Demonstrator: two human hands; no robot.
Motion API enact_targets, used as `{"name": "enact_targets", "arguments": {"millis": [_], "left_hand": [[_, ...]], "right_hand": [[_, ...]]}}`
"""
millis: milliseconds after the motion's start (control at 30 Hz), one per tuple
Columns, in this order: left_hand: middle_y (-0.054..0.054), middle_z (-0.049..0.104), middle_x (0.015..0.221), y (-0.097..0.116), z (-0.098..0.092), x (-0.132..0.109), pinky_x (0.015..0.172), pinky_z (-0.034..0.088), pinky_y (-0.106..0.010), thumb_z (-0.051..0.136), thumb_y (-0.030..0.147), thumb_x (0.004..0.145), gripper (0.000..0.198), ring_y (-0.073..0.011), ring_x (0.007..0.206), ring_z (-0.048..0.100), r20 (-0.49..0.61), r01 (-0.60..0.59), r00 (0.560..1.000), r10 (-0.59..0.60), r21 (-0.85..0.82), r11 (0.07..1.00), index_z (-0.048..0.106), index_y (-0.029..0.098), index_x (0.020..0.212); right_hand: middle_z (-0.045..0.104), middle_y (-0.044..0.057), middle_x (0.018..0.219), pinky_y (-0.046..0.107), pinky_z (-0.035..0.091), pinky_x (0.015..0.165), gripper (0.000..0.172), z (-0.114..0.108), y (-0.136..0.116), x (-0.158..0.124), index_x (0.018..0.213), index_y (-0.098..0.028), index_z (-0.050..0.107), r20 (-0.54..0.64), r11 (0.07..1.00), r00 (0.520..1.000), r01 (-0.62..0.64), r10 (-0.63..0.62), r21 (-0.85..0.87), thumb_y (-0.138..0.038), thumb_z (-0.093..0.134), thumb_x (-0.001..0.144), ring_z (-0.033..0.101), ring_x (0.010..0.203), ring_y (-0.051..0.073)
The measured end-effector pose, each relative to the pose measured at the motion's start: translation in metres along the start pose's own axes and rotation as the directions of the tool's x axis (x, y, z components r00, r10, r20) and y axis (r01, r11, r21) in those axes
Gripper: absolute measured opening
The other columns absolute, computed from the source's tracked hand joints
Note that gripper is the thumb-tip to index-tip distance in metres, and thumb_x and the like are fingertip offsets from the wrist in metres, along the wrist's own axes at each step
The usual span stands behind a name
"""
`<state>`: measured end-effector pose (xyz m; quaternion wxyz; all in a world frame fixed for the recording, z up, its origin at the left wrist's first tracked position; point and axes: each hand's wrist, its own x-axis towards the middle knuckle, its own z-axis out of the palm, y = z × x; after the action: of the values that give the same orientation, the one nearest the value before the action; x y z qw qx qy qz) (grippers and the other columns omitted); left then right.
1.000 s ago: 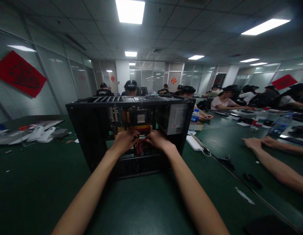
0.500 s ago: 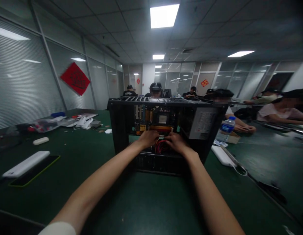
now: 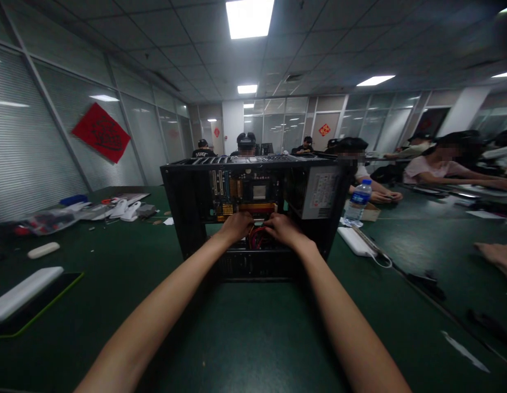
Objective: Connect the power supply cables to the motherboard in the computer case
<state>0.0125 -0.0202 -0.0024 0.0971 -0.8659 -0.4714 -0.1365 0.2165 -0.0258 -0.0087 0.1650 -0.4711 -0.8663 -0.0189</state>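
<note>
Reaching forward from the near edge, a person's two bare arms extended to an open black computer case point(image 3: 253, 266) standing on a green desk point(image 3: 245, 333). The left hand point(image 3: 238, 226) and the right hand point(image 3: 284, 228) were inside its open side, near each other with a narrow gap between them. Both had bent fingers turned inward toward a bundle of red and dark cables point(image 3: 257, 238), which lay between and slightly below them. The fingertips were partly hidden, so whether either hand gripped a cable or only touched something could not be told.

Just above the hands ran an orange-brown strip point(image 3: 257, 208) on a dark circuit board point(image 3: 247, 185), with a pale square point(image 3: 259, 191) higher up. Above and to the right of the right hand sat a boxy grey power supply point(image 3: 322, 192) with a printed label.

Outside the case, to the right of the right hand, were a blue-capped water bottle point(image 3: 359, 202) and a white device point(image 3: 357, 242) with a white cable. Well to the left of the left hand lay a white bar point(image 3: 26, 292) on a dark, green-edged slab point(image 3: 52, 303). Beyond the hands, several people in dark caps sat across the room.
</note>
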Motion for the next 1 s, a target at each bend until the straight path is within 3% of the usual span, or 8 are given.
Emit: {"name": "enact_targets", "arguments": {"millis": [333, 633, 800, 1000], "left_hand": [[-0.011, 0.075, 0.108, -0.002, 0.002, 0.000, 0.087, 0.053, -0.029, 0.056, 0.020, 0.092, 0.027, -0.0227, 0.101, 0.071, -0.013, 0.068, 0.998, -0.069, -0.036, 0.997, 0.076, 0.018, 0.110], [-0.014, 0.073, 0.105, 0.002, 0.000, 0.004, 0.088, 0.051, -0.031, 0.050, 0.016, 0.095, 0.025, -0.0235, 0.101, 0.070, 0.018, 0.048, 0.999, -0.048, 0.023, 0.999, 0.073, 0.015, 0.105], [-0.015, 0.065, 0.122, 0.001, 0.003, 0.004, 0.093, 0.050, -0.035, 0.047, 0.018, 0.098, 0.029, -0.0253, 0.111, 0.065, -0.012, 0.053, 0.999, -0.053, 0.066, 0.996, 0.066, 0.015, 0.119], [-0.017, 0.068, 0.112, 0.001, 0.004, 0.007, 0.088, 0.052, -0.033, 0.046, 0.026, 0.100, 0.031, -0.0261, 0.103, 0.069, 0.041, 0.084, 0.995, -0.089, 0.109, 0.990, 0.073, 0.013, 0.109]], "right_hand": [[0.066, 0.010, 0.109, 0.025, 0.043, 0.085, 0.031, 0.004, 0.005, 0.001, 0.120, -0.020, 0.074, -0.019, 0.999, 1.000, 0.006, -0.007, -0.046, -0.028, 0.054, 0.098, 0.063, 0.103, 0.020], [0.068, 0.011, 0.108, 0.024, 0.044, 0.079, 0.031, -0.004, -0.003, -0.004, 0.119, -0.019, 0.074, 0.004, 0.988, 1.000, 0.025, -0.025, -0.155, -0.029, 0.051, 0.099, 0.065, 0.099, 0.020], [0.070, 0.012, 0.110, 0.025, 0.045, 0.076, 0.031, -0.010, -0.013, 0.000, 0.115, -0.016, 0.073, 0.021, 0.965, 0.999, 0.033, -0.029, -0.259, -0.026, 0.048, 0.100, 0.068, 0.098, 0.021], [0.071, 0.018, 0.109, 0.029, 0.049, 0.078, 0.029, -0.011, -0.012, 0.014, 0.111, -0.009, 0.070, 0.085, 0.883, 0.984, 0.180, -0.159, -0.434, -0.020, 0.044, 0.100, 0.069, 0.101, 0.026]]}}
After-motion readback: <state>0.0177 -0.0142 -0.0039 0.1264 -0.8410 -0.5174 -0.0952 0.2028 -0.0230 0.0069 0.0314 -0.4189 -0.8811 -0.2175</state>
